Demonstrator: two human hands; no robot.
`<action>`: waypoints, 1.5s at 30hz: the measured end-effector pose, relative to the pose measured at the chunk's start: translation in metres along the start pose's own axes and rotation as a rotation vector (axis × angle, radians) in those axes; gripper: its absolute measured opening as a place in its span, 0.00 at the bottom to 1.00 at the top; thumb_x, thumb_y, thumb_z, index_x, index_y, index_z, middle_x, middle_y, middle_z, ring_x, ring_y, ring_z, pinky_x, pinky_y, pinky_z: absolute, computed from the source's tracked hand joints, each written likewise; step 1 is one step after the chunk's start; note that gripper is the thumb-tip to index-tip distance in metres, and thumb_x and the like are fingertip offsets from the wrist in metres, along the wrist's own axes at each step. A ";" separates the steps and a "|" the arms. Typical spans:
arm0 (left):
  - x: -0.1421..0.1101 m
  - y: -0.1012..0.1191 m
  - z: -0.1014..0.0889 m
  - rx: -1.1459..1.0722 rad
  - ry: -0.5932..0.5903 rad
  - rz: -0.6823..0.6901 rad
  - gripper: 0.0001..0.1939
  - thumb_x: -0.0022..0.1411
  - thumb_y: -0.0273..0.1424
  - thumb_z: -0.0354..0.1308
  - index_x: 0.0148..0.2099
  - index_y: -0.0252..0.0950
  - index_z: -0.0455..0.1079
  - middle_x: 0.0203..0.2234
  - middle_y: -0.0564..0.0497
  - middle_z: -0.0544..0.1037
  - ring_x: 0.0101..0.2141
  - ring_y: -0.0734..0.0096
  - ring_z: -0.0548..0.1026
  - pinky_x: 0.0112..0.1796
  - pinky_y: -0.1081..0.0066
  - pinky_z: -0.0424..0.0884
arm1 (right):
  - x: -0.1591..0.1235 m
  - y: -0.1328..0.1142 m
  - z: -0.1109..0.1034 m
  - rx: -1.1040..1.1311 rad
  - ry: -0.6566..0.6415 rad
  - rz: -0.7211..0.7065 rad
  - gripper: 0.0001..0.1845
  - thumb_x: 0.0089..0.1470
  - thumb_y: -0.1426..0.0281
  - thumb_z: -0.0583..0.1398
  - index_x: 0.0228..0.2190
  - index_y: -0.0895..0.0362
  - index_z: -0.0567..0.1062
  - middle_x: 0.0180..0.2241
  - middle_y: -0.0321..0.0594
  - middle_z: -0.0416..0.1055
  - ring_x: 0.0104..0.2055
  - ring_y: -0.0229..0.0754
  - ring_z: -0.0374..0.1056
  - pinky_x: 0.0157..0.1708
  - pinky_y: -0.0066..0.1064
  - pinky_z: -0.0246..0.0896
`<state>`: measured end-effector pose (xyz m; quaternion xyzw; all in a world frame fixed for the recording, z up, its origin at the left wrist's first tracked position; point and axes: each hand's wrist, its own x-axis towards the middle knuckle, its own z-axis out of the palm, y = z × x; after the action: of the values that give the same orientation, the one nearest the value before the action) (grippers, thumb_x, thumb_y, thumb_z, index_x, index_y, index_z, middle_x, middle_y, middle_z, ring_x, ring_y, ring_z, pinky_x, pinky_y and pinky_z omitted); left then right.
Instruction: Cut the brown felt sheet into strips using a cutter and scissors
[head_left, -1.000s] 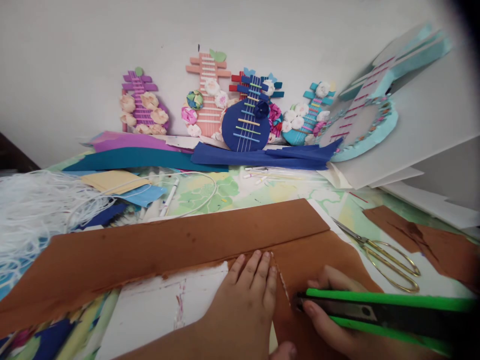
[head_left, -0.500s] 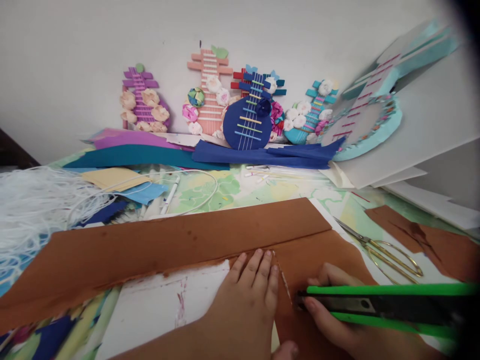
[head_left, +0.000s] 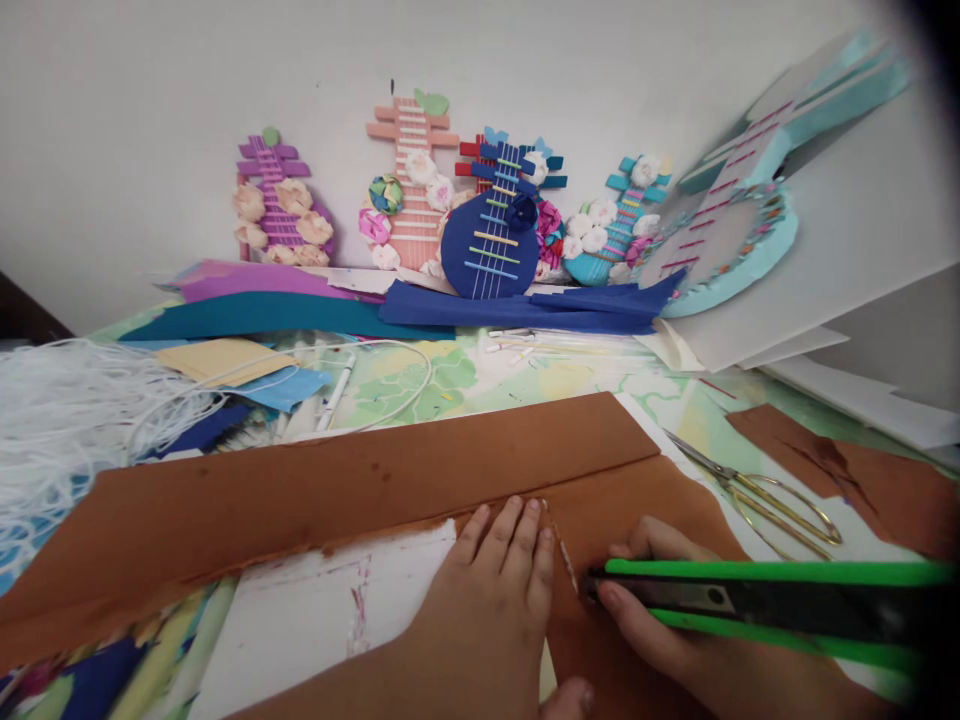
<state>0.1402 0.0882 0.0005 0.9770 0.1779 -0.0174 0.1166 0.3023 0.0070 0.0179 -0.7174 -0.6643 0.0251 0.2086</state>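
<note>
A large sheet of brown paper [head_left: 300, 497] lies across the table, with a creased or cut line along it. My left hand [head_left: 487, 580] rests flat on this paper, fingers stretched out and close together, beside a short pale slit edge. A white board [head_left: 300, 610] shows under my left wrist and forearm. In my right hand [head_left: 660, 605] is a green and black utility knife [head_left: 780, 590], its front end low over the paper at the lower end of the pale edge. The blade itself cannot be made out.
Gold-handled scissors [head_left: 772, 495] lie at the right, near a brown paper scrap [head_left: 840, 470]. White cord [head_left: 90, 400] is heaped at the left. Decorated paper lutes, among them a blue one [head_left: 491, 245], stand along the wall behind folded blue paper [head_left: 525, 308].
The whole view has shifted slightly. The knife's front end sits a little closer to the pale slit edge. My left hand stays pressed in the same place on the paper.
</note>
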 end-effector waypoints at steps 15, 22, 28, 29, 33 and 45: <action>-0.002 0.001 -0.003 -0.015 -0.008 -0.005 0.38 0.56 0.49 0.40 0.58 0.22 0.45 0.55 0.33 0.40 0.55 0.49 0.38 0.51 0.52 0.39 | -0.003 0.003 0.002 0.138 -0.093 0.034 0.07 0.46 0.69 0.52 0.20 0.54 0.60 0.17 0.31 0.64 0.18 0.33 0.62 0.18 0.23 0.57; -0.001 0.002 -0.004 -0.008 -0.018 -0.016 0.38 0.56 0.49 0.41 0.58 0.23 0.45 0.55 0.34 0.40 0.55 0.50 0.38 0.51 0.52 0.39 | -0.002 0.000 0.008 0.120 -0.078 0.009 0.06 0.43 0.69 0.54 0.20 0.55 0.60 0.18 0.32 0.65 0.20 0.35 0.63 0.19 0.25 0.58; -0.002 0.002 -0.001 0.008 -0.004 -0.020 0.38 0.55 0.49 0.42 0.59 0.24 0.45 0.56 0.35 0.40 0.55 0.51 0.37 0.51 0.54 0.37 | 0.000 0.001 0.000 0.169 -0.074 0.060 0.09 0.45 0.67 0.54 0.18 0.55 0.60 0.16 0.31 0.63 0.17 0.33 0.60 0.16 0.23 0.56; -0.002 0.002 0.000 0.010 -0.002 -0.020 0.39 0.55 0.49 0.42 0.59 0.24 0.44 0.56 0.35 0.39 0.55 0.51 0.37 0.51 0.54 0.37 | 0.000 0.003 -0.001 0.192 -0.080 0.062 0.09 0.45 0.67 0.54 0.19 0.55 0.61 0.17 0.31 0.63 0.18 0.33 0.61 0.17 0.23 0.56; -0.002 0.001 -0.001 0.003 -0.009 -0.016 0.39 0.55 0.49 0.41 0.59 0.24 0.44 0.56 0.36 0.39 0.55 0.51 0.36 0.51 0.53 0.37 | -0.002 0.010 0.000 0.229 -0.122 0.063 0.08 0.46 0.66 0.54 0.20 0.54 0.62 0.18 0.32 0.65 0.20 0.34 0.62 0.19 0.23 0.57; -0.001 0.001 -0.002 0.010 -0.017 -0.014 0.38 0.56 0.49 0.41 0.59 0.24 0.45 0.56 0.36 0.40 0.55 0.50 0.38 0.51 0.53 0.39 | -0.002 0.001 0.004 0.168 -0.157 0.027 0.05 0.45 0.70 0.54 0.21 0.55 0.61 0.20 0.33 0.66 0.22 0.34 0.62 0.21 0.24 0.58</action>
<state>0.1397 0.0874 0.0031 0.9761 0.1835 -0.0272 0.1128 0.3015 0.0057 0.0134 -0.7019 -0.6644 0.1396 0.2153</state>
